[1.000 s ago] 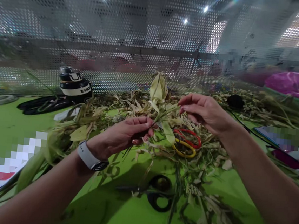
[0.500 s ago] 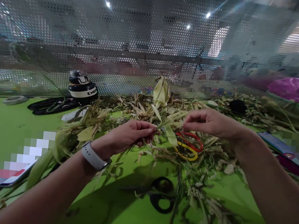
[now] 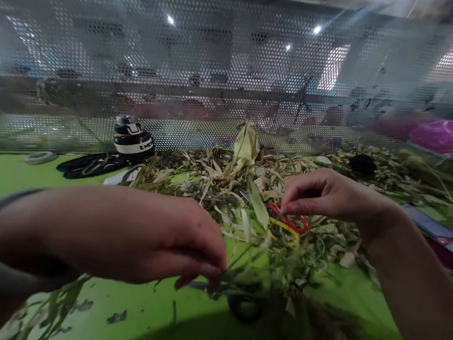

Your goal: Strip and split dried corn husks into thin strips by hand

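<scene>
My left hand (image 3: 156, 238) is large in the near left, with its thumb and fingers pinched. Blurred green plant strips (image 3: 246, 279) run from its fingertips over the black scissors (image 3: 243, 306), which are partly covered. My right hand (image 3: 316, 194) is closed in a pinch beside the red and yellow scissor handles (image 3: 301, 225); anything between its fingertips is too small to tell. Between and beyond my hands, a pale yellow husk bloom (image 3: 246, 146) rises from the pile. A broad green husk strip (image 3: 258, 202) slants down below it.
Dried husk scraps (image 3: 198, 170) spread across the green table (image 3: 114, 335). A black bottle (image 3: 133, 142) and a black coil (image 3: 88, 165) lie back left, before a perforated screen (image 3: 228, 63). A phone (image 3: 432, 222) and a pink bag (image 3: 449, 139) are at the right.
My left hand has left the area below the husk bloom and come nearer the camera, palm down, over the black scissors. My right hand has shifted slightly right and down.
</scene>
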Action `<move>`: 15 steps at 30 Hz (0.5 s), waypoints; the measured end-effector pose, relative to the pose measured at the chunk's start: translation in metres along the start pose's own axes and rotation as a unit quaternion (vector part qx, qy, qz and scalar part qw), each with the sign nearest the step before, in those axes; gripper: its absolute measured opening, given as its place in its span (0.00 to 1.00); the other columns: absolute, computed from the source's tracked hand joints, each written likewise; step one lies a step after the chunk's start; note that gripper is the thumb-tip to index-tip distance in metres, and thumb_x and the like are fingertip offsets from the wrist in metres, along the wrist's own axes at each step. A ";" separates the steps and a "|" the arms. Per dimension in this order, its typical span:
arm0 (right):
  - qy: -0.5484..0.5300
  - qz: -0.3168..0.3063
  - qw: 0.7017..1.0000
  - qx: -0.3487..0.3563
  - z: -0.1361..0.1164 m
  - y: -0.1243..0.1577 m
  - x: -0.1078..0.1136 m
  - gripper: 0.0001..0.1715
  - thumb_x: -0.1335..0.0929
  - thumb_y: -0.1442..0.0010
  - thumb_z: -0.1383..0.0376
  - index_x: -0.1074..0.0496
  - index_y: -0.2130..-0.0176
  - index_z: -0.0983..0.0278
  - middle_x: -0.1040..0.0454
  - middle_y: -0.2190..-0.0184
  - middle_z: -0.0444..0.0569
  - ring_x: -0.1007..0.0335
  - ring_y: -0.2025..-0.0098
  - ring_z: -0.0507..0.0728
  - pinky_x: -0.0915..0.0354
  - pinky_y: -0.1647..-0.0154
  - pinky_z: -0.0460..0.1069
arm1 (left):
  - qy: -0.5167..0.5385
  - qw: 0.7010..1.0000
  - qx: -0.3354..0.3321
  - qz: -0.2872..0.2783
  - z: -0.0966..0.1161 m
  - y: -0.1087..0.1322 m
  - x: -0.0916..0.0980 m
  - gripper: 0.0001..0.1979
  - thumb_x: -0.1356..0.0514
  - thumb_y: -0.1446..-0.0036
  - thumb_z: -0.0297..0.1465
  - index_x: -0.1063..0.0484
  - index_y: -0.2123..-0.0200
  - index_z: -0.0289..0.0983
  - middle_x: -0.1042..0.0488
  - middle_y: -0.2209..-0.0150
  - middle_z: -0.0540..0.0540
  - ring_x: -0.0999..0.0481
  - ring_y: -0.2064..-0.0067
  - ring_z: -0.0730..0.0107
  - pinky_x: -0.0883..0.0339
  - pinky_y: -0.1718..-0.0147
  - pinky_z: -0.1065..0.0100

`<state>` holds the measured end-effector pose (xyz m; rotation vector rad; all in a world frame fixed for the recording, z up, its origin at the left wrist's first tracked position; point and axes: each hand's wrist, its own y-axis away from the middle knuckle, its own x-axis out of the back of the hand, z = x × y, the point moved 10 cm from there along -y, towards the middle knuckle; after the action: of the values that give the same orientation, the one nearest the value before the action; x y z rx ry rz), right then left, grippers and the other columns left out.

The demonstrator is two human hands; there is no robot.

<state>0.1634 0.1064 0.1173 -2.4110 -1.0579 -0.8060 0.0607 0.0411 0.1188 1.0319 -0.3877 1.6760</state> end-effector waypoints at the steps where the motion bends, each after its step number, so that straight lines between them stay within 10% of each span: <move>1: -0.010 0.000 1.000 0.011 -0.002 -0.002 -0.003 0.09 0.31 0.46 0.63 0.26 0.70 0.68 0.29 0.75 0.44 0.35 0.72 0.48 0.39 0.71 0.44 | 0.042 0.998 -0.006 -0.036 0.006 0.002 -0.002 0.10 0.46 0.43 0.25 0.24 0.68 0.40 0.24 0.72 0.48 0.27 0.71 0.74 0.36 0.72 0.77; 9: -0.098 0.043 0.994 -0.003 0.016 -0.004 0.003 0.11 0.31 0.46 0.60 0.27 0.70 0.67 0.31 0.75 0.43 0.38 0.73 0.47 0.42 0.73 0.43 | 0.367 0.929 0.018 0.034 -0.027 0.005 0.008 0.05 0.37 0.53 0.30 0.21 0.72 0.36 0.24 0.76 0.39 0.32 0.83 0.71 0.42 0.88 0.73; 12: -0.118 0.013 0.992 -0.033 0.032 0.002 0.007 0.11 0.31 0.46 0.60 0.26 0.70 0.67 0.31 0.75 0.44 0.39 0.74 0.47 0.43 0.74 0.43 | 0.409 0.900 0.040 0.146 -0.053 0.025 0.035 0.05 0.35 0.55 0.29 0.22 0.73 0.34 0.25 0.79 0.41 0.36 0.84 0.75 0.47 0.88 0.75; 15: -0.127 0.005 0.990 -0.067 0.050 0.004 0.010 0.12 0.30 0.47 0.60 0.25 0.69 0.68 0.32 0.78 0.43 0.42 0.77 0.46 0.47 0.78 0.43 | 0.518 0.807 0.024 0.283 -0.072 0.055 0.066 0.07 0.38 0.51 0.33 0.23 0.70 0.36 0.30 0.82 0.46 0.37 0.83 0.75 0.48 0.86 0.76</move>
<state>0.1889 0.1369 0.0851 -2.6859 -1.1134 -0.5924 -0.0231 0.1118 0.1420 -0.1282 0.1101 2.5090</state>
